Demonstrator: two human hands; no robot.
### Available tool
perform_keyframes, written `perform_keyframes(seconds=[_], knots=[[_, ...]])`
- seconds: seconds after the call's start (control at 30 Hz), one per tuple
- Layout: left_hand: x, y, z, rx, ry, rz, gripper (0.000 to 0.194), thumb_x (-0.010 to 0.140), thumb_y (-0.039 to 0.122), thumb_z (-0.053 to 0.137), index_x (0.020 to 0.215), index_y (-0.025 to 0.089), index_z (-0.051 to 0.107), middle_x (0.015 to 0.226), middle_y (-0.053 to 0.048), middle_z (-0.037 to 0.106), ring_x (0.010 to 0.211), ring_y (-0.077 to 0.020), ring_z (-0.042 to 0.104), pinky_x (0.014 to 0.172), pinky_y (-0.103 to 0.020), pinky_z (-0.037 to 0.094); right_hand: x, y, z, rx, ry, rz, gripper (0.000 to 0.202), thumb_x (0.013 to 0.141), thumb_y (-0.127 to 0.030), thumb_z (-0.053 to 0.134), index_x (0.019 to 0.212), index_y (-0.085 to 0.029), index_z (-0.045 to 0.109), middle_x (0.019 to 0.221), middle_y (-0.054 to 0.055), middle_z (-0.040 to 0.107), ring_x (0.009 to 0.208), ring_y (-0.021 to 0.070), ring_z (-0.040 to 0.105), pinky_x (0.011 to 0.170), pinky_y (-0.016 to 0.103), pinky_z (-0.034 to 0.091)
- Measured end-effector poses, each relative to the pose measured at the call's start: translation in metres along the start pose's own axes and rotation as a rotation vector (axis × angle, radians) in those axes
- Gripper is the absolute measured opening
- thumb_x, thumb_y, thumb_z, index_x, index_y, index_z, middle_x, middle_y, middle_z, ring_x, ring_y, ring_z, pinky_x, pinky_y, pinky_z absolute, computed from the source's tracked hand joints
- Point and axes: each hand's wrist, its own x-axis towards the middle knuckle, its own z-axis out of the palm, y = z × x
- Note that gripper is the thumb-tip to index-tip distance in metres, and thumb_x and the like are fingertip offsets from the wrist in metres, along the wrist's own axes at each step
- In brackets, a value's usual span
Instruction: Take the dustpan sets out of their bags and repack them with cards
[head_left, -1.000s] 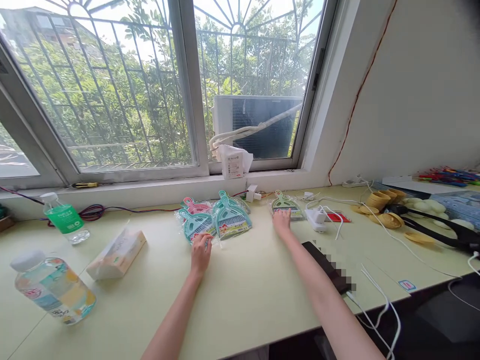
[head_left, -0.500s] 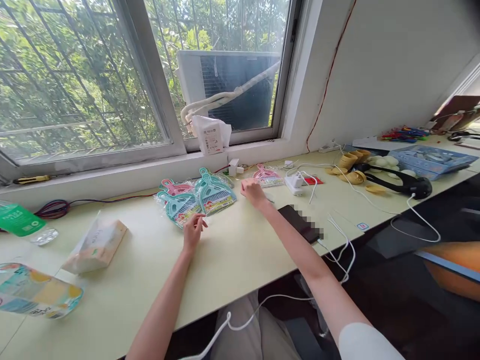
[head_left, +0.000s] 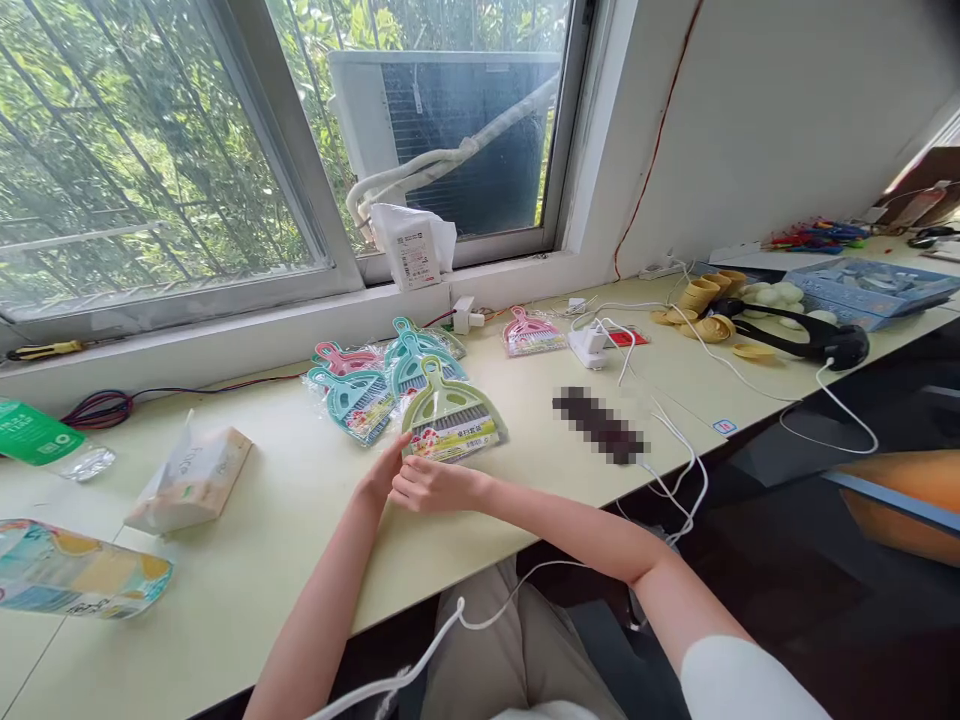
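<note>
A packaged green dustpan and brush set (head_left: 454,415) lies in front of the other sets, its lower left corner at my hands. My left hand (head_left: 384,475) is closed at that corner, the thumb against the packet. Fingers curled, my right hand (head_left: 435,485) presses close to the left one just below the label; what lies inside its grip is hidden. Behind are two teal sets, one at the left (head_left: 356,400) and another (head_left: 412,350) partly covered by the green one. A pink set (head_left: 345,357) shows behind them. Another pink set (head_left: 531,332) lies apart, farther right.
On the left are a tissue pack (head_left: 195,478), a green-labelled bottle (head_left: 41,435) and a patterned packet (head_left: 82,570). A white charger (head_left: 589,348), a blurred dark object (head_left: 600,425) and white cables (head_left: 686,480) lie right. A black headset (head_left: 832,345) sits farther right.
My right hand has come back from the far side of the table to beside my left hand. The green set now lies in front of the teal ones. The view has tilted down slightly.
</note>
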Motion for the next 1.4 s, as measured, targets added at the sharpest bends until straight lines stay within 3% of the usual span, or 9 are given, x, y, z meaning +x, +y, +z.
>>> perform_keyframes(seconds=[0.13, 0.33, 0.43, 0.53, 0.7, 0.87, 1.07, 1.27, 1.4], knots=[[0.003, 0.014, 0.004, -0.118, 0.123, 0.150, 0.035, 0.062, 0.027, 0.079, 0.092, 0.016, 0.064, 0.081, -0.004, 0.070, 0.076, -0.0187, 0.067, 0.071, -0.027, 0.055, -0.015, 0.014, 0.026, 0.254, 0.074, 0.203, 0.026, 0.097, -0.032, 0.039, 0.085, -0.017, 0.057, 0.081, 0.005, 0.061, 0.068, 0.0149, 0.057, 0.062, 0.029, 0.044], [0.012, 0.021, -0.013, -0.243, 0.215, 0.197, 0.040, 0.062, 0.021, 0.076, 0.099, 0.013, 0.063, 0.092, -0.007, 0.070, 0.090, -0.0223, 0.066, 0.082, -0.031, 0.052, -0.044, 0.045, 0.077, 1.228, 0.355, 1.166, 0.045, 0.091, -0.056, 0.038, 0.088, -0.016, 0.059, 0.085, 0.006, 0.064, 0.063, 0.0125, 0.062, 0.063, 0.027, 0.050], [0.011, 0.016, -0.015, -0.234, 0.165, 0.143, 0.040, 0.067, 0.025, 0.073, 0.104, 0.014, 0.063, 0.096, -0.007, 0.070, 0.092, -0.0219, 0.065, 0.080, -0.031, 0.052, -0.054, 0.056, 0.090, 1.682, 0.422, 1.363, 0.048, 0.074, -0.064, 0.059, 0.083, -0.017, 0.059, 0.077, 0.004, 0.065, 0.066, 0.0152, 0.065, 0.065, 0.029, 0.053], [0.009, 0.013, -0.013, -0.228, 0.111, 0.125, 0.036, 0.072, 0.030, 0.067, 0.106, 0.017, 0.063, 0.098, -0.006, 0.070, 0.093, -0.0221, 0.065, 0.077, -0.032, 0.053, -0.060, 0.058, 0.089, 1.740, 0.555, 1.477, 0.044, 0.067, -0.056, 0.070, 0.085, -0.018, 0.060, 0.080, 0.003, 0.066, 0.070, 0.0141, 0.063, 0.066, 0.028, 0.053], [0.007, 0.016, -0.016, -0.124, 0.031, 0.143, 0.038, 0.075, 0.034, 0.065, 0.110, 0.019, 0.063, 0.105, -0.006, 0.068, 0.101, -0.0247, 0.062, 0.083, -0.035, 0.051, -0.062, 0.054, 0.082, 1.646, 0.631, 1.569, 0.037, 0.069, -0.047, 0.070, 0.091, -0.021, 0.056, 0.087, 0.002, 0.066, 0.066, 0.0122, 0.061, 0.058, 0.024, 0.049], [0.012, 0.017, -0.018, -0.018, -0.001, 0.214, 0.041, 0.075, 0.044, 0.067, 0.108, 0.020, 0.064, 0.106, -0.007, 0.068, 0.107, -0.0259, 0.060, 0.087, -0.037, 0.050, -0.063, 0.057, 0.084, 1.613, 0.935, 1.594, 0.039, 0.064, -0.040, 0.077, 0.088, -0.022, 0.054, 0.095, 0.002, 0.067, 0.090, 0.0160, 0.061, 0.082, 0.029, 0.051], [0.013, 0.011, -0.019, 0.037, -0.030, 0.215, 0.055, 0.079, 0.063, 0.054, 0.108, 0.018, 0.065, 0.102, -0.012, 0.070, 0.109, -0.0296, 0.059, 0.087, -0.043, 0.050, -0.060, 0.056, 0.079, 2.001, 0.827, 1.565, 0.034, 0.070, -0.039, 0.075, 0.096, -0.024, 0.057, 0.099, 0.001, 0.069, 0.089, 0.0181, 0.065, 0.082, 0.034, 0.054], [0.024, 0.012, -0.025, -0.013, 0.193, 0.343, 0.051, 0.075, 0.060, 0.061, 0.106, 0.019, 0.066, 0.113, -0.012, 0.066, 0.111, -0.0277, 0.058, 0.083, -0.038, 0.051, -0.058, 0.057, 0.077, 1.993, 0.813, 1.566, 0.039, 0.067, -0.036, 0.078, 0.097, -0.022, 0.057, 0.096, 0.001, 0.071, 0.081, 0.0174, 0.068, 0.074, 0.033, 0.058], [0.028, 0.015, -0.038, -0.029, 0.420, 0.429, 0.046, 0.075, 0.058, 0.061, 0.098, 0.019, 0.067, 0.104, -0.010, 0.068, 0.105, -0.0241, 0.061, 0.078, -0.033, 0.051, -0.057, 0.056, 0.076, 1.974, 0.696, 1.499, 0.042, 0.066, -0.041, 0.079, 0.097, -0.021, 0.060, 0.088, 0.002, 0.072, 0.078, 0.0184, 0.068, 0.072, 0.035, 0.058]])
